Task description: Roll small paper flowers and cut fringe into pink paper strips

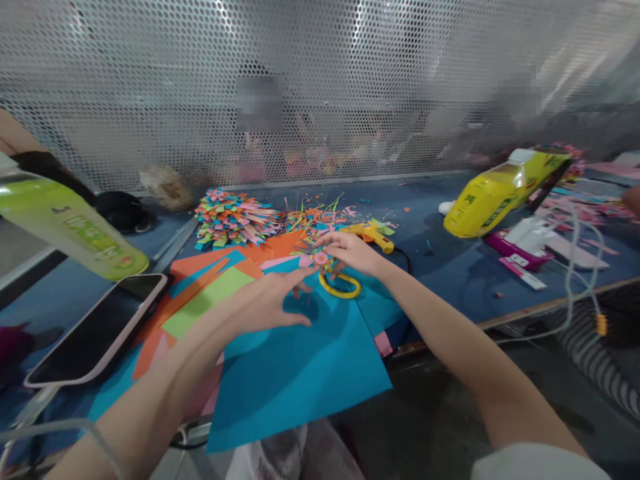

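A dark-blue bench (437, 270) carries a bright-blue rectangular paper sheet (300, 380); above its far part, the right hand (350, 252) pinches a small, round, pink paper flower (321, 258), probably to steady it; above its left edge, the left hand (270, 299) gapes loosely.

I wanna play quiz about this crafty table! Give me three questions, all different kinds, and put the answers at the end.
1. True or false: the left hand has its thumb spread away from its index finger.

2. What colour is the looped handle of the scissors near the right hand?
a) red
b) yellow
c) purple

3. Fill in the gap: the phone, dark screen up, lies on the ____ side of the picture, by a bottle.

Key:
1. True.
2. b) yellow.
3. left.
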Available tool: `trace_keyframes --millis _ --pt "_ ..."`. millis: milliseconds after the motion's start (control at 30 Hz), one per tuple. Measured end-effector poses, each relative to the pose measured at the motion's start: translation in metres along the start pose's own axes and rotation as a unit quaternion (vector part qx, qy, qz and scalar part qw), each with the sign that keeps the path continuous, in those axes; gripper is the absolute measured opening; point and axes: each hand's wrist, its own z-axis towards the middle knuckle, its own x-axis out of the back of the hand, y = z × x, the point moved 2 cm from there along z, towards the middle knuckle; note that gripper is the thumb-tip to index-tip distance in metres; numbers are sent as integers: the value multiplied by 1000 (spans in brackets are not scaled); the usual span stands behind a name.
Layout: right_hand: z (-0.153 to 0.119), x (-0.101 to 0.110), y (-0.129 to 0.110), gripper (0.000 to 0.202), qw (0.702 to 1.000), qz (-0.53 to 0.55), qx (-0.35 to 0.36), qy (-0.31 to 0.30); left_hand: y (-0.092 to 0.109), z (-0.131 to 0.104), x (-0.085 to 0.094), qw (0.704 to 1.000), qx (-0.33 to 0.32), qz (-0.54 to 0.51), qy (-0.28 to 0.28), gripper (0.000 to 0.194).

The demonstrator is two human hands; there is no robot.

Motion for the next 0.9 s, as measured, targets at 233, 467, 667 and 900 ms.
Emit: trace_keyframes --millis 233,467,667,900 --pt "-14 -8 -6 18 970 111 -86 -198 11 -5 -6 991 45 122 -29 109" --pt "-17 -8 -7 22 974 62 -88 -198 21 -10 -7 985 58 153 -62 109" --pt "-21 -9 -12 26 982 -1 -24 -190 20 -10 -12 981 59 178 -58 101" --pt "-22 -15 -15 27 982 -27 -15 -189 15 -6 -14 975 67 206 -41 96"
